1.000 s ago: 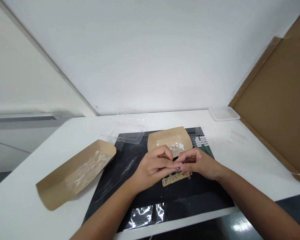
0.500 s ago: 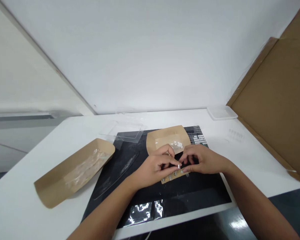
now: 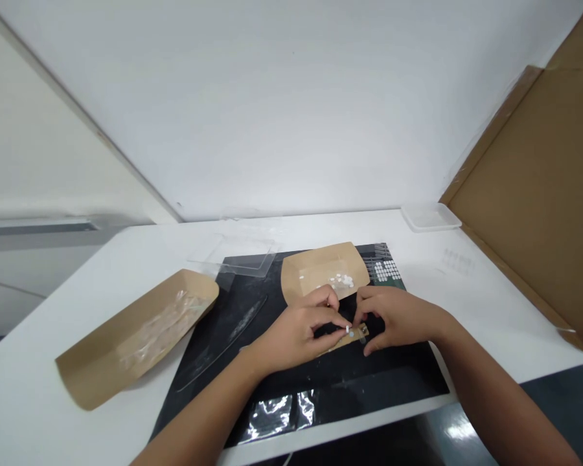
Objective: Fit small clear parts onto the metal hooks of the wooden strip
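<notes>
So, the white wall [image 3: 282, 110] stood behind the black mat [image 3: 393, 375], the white table [image 3: 155, 249] under it, a cardboard panel [image 3: 544, 194] right of it; a long brown tray [image 3: 100, 340] sat by its left edge, a smaller tray [image 3: 354, 257] holding white bits [image 3: 344, 280] at its far edge. Over the mat, the right hand [image 3: 401, 315] had just spread wide, nothing visible in it, while the left hand [image 3: 301, 327] pinched a small white piece [image 3: 347, 329]. That bared the right end of the tan strip [image 3: 344, 341], lying right of mid-mat, so work sat there; piece-to-strip contact, couldn't tell.
</notes>
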The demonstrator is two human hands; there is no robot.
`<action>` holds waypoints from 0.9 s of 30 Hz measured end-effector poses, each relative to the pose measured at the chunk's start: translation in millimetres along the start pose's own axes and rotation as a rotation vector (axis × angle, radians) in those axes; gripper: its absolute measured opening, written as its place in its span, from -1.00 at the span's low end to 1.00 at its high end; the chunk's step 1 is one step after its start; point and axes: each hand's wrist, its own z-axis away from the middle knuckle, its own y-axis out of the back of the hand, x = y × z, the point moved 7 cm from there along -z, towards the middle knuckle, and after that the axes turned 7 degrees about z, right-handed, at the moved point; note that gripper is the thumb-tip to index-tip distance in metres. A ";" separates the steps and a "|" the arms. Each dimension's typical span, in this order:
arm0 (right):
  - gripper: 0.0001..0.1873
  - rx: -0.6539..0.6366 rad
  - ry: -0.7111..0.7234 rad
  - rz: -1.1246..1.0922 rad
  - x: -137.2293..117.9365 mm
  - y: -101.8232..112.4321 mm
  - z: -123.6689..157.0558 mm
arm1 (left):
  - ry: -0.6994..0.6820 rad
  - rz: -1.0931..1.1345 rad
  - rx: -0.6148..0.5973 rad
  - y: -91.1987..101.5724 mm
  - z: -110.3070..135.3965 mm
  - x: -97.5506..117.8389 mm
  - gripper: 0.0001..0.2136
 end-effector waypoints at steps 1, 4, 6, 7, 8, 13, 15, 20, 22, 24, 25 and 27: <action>-0.57 0.000 -0.002 0.006 -0.8 -0.1 -0.3 | -0.002 -0.005 0.001 -0.2 0.0 0.1 -0.86; -0.65 0.009 0.010 0.010 -3.3 0.1 -0.8 | -0.010 -0.016 0.007 -0.2 -0.1 1.0 -0.86; -0.68 0.013 0.018 0.002 -4.0 -0.1 -0.8 | -0.014 -0.020 0.009 0.0 -0.4 2.1 -0.86; -0.68 0.014 0.018 -0.001 -3.7 -0.4 -0.8 | -0.014 -0.020 0.009 0.1 -0.7 2.6 -0.86; -0.68 0.017 0.016 -0.003 -3.3 -0.5 -0.9 | -0.014 -0.019 0.009 0.2 -1.0 3.2 -0.86; -0.67 0.011 0.010 -0.007 -2.3 -2.4 -1.8 | -0.015 -0.009 0.013 0.6 -2.0 4.2 -0.86; -0.69 0.015 0.016 -0.009 -3.0 -3.0 -2.1 | -0.013 -0.006 0.014 0.3 -1.6 3.9 -0.86; -0.72 0.027 0.041 -0.041 -4.4 -5.3 -2.8 | -0.018 0.009 0.016 -0.6 0.6 4.2 -0.87; -0.72 0.027 0.053 -0.059 -5.3 -5.8 -3.1 | -0.021 0.004 0.019 -0.5 1.0 4.7 -0.87; -0.73 0.033 0.054 -0.070 -6.0 -4.9 -3.5 | -0.026 -0.004 0.021 -0.1 0.8 5.7 -0.87; -0.74 0.038 0.048 -0.072 -6.1 -4.2 -3.7 | -0.032 -0.006 0.023 0.2 0.5 6.5 -0.87; -0.75 0.056 0.030 -0.071 -6.2 -1.6 -3.8 | -0.045 -0.005 0.031 1.2 -0.3 8.4 -0.87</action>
